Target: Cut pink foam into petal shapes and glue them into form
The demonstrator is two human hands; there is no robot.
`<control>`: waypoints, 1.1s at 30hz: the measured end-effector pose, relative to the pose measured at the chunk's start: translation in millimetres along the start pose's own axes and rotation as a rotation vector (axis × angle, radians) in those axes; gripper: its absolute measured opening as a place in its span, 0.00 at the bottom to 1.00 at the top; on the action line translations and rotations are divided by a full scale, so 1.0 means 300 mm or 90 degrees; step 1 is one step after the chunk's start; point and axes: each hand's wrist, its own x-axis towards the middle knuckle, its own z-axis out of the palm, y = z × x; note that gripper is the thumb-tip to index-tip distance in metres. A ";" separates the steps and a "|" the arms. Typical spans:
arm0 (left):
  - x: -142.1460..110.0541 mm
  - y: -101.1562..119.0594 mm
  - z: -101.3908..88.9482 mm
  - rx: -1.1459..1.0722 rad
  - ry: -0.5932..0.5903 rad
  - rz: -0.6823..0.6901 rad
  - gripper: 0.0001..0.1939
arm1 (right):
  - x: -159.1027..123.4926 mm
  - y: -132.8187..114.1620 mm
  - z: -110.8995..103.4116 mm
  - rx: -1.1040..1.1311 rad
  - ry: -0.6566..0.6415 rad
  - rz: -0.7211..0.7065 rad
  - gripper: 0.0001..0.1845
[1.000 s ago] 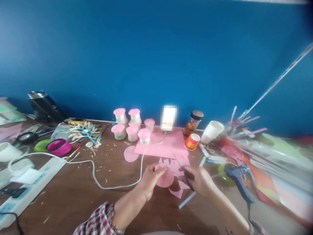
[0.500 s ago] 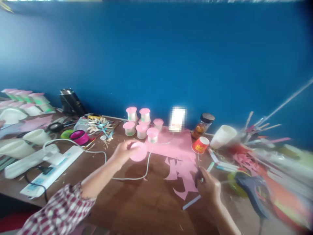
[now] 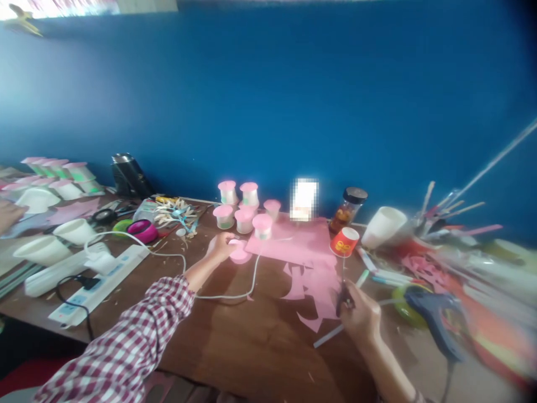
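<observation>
My left hand is closed at the fingertips on a pink paper disc, low over the table; whether more than one disc is there I cannot tell. Just beyond it stand several white paper cups with pink round tops, the nearest cup beside the pink sheet. My right hand is wrapped around the dark handles of a pair of scissors, their thin blades pointing away toward a red paper cup. Left of that hand lie pink paper offcuts and a pale stick.
A white cable loops across the table from a power strip. A glue gun lies at right, near a lidded jar. Another person's hand shows at far left, near more cups and a black flask.
My left hand has moved slightly away and up with the pink disc, which now appears tilted. The right hand keeps the scissors in nearly the same place. The view has shifted a little.
</observation>
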 end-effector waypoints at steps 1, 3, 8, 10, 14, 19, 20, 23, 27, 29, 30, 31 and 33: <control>0.000 0.003 0.008 0.014 -0.002 0.008 0.22 | 0.002 -0.005 -0.003 0.005 0.000 0.000 0.15; -0.005 0.008 0.015 0.044 -0.003 0.027 0.21 | 0.004 -0.013 -0.008 0.009 0.010 -0.002 0.14; -0.014 -0.013 -0.025 0.101 0.028 0.075 0.17 | 0.005 -0.010 -0.010 -0.002 0.016 -0.018 0.15; -0.014 -0.034 -0.048 0.117 0.040 0.092 0.17 | 0.008 -0.006 -0.006 -0.001 0.030 -0.026 0.15; -0.019 -0.068 -0.058 0.146 0.019 0.172 0.13 | 0.017 -0.008 0.001 0.017 0.074 -0.056 0.14; -0.030 -0.060 0.007 0.161 -0.017 0.267 0.12 | 0.017 -0.013 0.002 0.023 0.072 -0.071 0.15; -0.030 -0.055 0.019 0.162 -0.013 0.274 0.13 | 0.016 -0.012 0.002 0.024 0.071 -0.070 0.15; -0.028 -0.045 0.033 0.164 0.009 0.286 0.14 | 0.012 -0.005 0.007 0.028 0.067 -0.057 0.14; -0.045 -0.016 0.005 0.176 0.067 0.283 0.14 | 0.010 -0.004 0.009 0.064 0.062 -0.022 0.14; -0.078 0.023 -0.006 0.179 0.085 0.294 0.15 | 0.010 -0.007 0.005 0.083 0.061 -0.004 0.14; -0.103 0.050 -0.006 0.180 0.076 0.321 0.15 | 0.011 -0.008 0.002 0.089 0.060 0.007 0.14; -0.132 0.080 0.001 0.178 0.054 0.355 0.14 | 0.012 -0.010 0.000 0.097 0.059 0.022 0.14; -0.201 0.146 0.031 0.151 0.040 0.377 0.13 | 0.014 -0.010 -0.003 0.114 0.052 0.062 0.14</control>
